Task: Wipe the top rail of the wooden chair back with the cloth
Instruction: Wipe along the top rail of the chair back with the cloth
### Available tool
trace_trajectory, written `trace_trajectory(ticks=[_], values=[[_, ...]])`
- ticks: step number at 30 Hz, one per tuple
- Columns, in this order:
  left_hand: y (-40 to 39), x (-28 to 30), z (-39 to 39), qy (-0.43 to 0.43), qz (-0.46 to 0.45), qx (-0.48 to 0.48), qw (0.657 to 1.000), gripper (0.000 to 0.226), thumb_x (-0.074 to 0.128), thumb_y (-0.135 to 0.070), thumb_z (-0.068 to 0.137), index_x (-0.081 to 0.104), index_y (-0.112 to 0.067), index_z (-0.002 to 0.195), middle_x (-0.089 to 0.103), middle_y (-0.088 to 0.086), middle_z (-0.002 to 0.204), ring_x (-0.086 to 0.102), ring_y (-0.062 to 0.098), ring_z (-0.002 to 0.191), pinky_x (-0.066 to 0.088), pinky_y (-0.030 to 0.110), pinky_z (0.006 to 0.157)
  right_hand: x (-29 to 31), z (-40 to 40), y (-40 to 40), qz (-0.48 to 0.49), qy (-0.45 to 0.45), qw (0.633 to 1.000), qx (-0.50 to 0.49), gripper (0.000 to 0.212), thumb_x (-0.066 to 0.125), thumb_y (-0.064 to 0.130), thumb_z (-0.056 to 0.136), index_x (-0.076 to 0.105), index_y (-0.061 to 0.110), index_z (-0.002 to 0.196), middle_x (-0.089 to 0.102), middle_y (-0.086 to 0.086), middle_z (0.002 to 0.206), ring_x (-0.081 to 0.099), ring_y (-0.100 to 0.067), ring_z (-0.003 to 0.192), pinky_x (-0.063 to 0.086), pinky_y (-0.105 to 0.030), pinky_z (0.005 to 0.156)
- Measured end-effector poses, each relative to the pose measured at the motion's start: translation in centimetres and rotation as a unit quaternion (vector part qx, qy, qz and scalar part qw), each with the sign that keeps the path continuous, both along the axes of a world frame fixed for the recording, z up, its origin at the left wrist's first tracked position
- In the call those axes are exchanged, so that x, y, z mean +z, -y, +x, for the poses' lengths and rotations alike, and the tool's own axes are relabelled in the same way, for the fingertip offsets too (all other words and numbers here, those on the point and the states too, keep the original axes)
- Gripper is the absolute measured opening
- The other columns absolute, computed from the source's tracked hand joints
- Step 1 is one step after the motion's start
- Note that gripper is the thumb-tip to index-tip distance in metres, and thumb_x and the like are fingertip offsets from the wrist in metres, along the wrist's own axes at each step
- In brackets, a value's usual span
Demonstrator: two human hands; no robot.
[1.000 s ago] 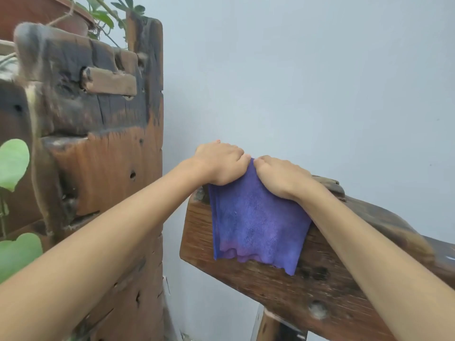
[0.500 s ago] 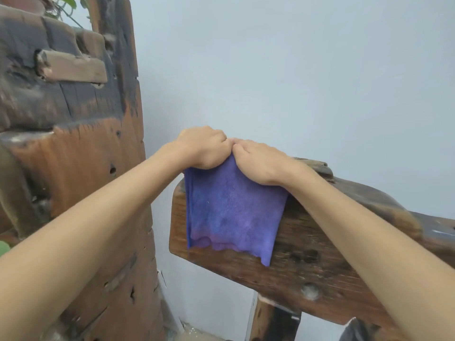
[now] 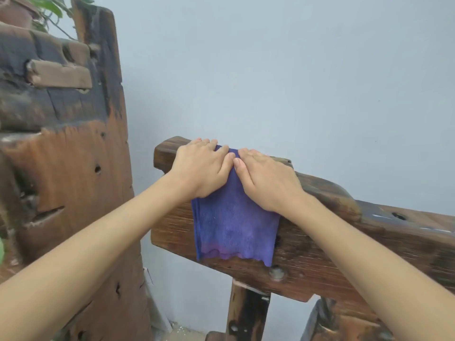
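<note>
A purple-blue cloth (image 3: 234,225) is draped over the dark wooden top rail (image 3: 320,254) of the chair back, near the rail's left end, and hangs down its front face. My left hand (image 3: 200,168) and my right hand (image 3: 267,179) lie side by side on top of the cloth, pressing it onto the rail, fingers curled over the far edge. The fingertips are hidden behind the rail. The rail's bare left end (image 3: 165,153) shows beyond my left hand.
A tall, weathered wooden structure (image 3: 64,168) stands close on the left, with a potted plant (image 3: 44,6) on top. A pale wall (image 3: 295,82) runs right behind the rail. Chair uprights (image 3: 246,313) drop below the rail.
Both hands and the cloth have slid right along the rail, away from its left end, which now shows bare. The view has tipped down, so the rail sits lower.
</note>
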State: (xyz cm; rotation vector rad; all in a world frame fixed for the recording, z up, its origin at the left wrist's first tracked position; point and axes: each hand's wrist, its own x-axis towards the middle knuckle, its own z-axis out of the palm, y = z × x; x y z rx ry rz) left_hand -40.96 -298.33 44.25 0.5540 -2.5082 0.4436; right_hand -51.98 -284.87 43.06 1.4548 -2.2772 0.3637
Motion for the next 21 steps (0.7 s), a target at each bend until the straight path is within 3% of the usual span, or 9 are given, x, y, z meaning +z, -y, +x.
trace_trajectory(ticks=[2, 6, 12, 17, 21], values=[[-1.6, -0.4, -0.6, 0.008, -0.002, -0.013, 1.000, 0.068, 0.006, -0.044, 0.098, 0.058, -0.015, 0.132, 0.061, 0.007, 0.136, 0.054, 0.026, 0.128, 0.036, 0.040, 0.112, -1.1, -0.1, -1.9, -0.015, -0.042, 0.999, -0.030, 0.069, 0.012, 0.051, 0.103, 0.045, 0.013, 0.152, 0.048, -0.003, 0.158, 0.038, -0.018, 0.149, 0.032, -0.036, 0.116], [-4.2, -1.0, -2.3, 0.021, 0.012, -0.051, 0.998, 0.060, 0.015, -0.041, 0.104, 0.048, -0.013, 0.146, 0.050, 0.006, 0.152, 0.045, 0.023, 0.140, 0.028, 0.039, 0.118, -2.4, -1.1, -4.9, -0.014, -0.076, 0.994, -0.073, 0.077, 0.007, 0.050, 0.102, 0.039, 0.006, 0.156, 0.040, -0.012, 0.162, 0.032, -0.021, 0.153, 0.022, -0.038, 0.124], [-7.6, -1.4, -5.1, 0.062, 0.043, -0.103, 0.992, 0.061, 0.012, -0.042, 0.106, 0.024, -0.016, 0.159, 0.028, -0.002, 0.166, 0.025, 0.021, 0.153, 0.020, 0.040, 0.123, -3.6, -3.0, -9.0, -0.035, -0.047, 0.991, -0.117, 0.080, 0.009, 0.054, 0.101, 0.042, 0.003, 0.153, 0.047, -0.015, 0.157, 0.039, -0.024, 0.150, 0.022, -0.040, 0.123], [-10.1, -1.8, -7.0, 0.078, 0.041, -0.118, 0.989, 0.059, 0.013, -0.041, 0.106, 0.029, -0.019, 0.158, 0.025, -0.004, 0.167, 0.021, 0.022, 0.154, 0.019, 0.044, 0.123, -4.1, -4.9, -11.5, -0.018, -0.064, 0.989, -0.129, 0.082, 0.003, 0.054, 0.101, 0.046, 0.005, 0.149, 0.051, -0.012, 0.155, 0.039, -0.023, 0.149, 0.016, -0.042, 0.125], [-12.1, -2.0, -8.8, 0.088, 0.054, -0.137, 0.985, 0.058, 0.014, -0.042, 0.106, 0.041, -0.020, 0.152, 0.037, -0.005, 0.162, 0.019, 0.022, 0.155, 0.014, 0.045, 0.124, -4.8, -6.5, -13.7, -0.003, -0.087, 0.985, -0.151, 0.086, -0.004, 0.052, 0.099, 0.048, 0.005, 0.149, 0.053, -0.012, 0.153, 0.040, -0.022, 0.148, 0.007, -0.043, 0.126]])
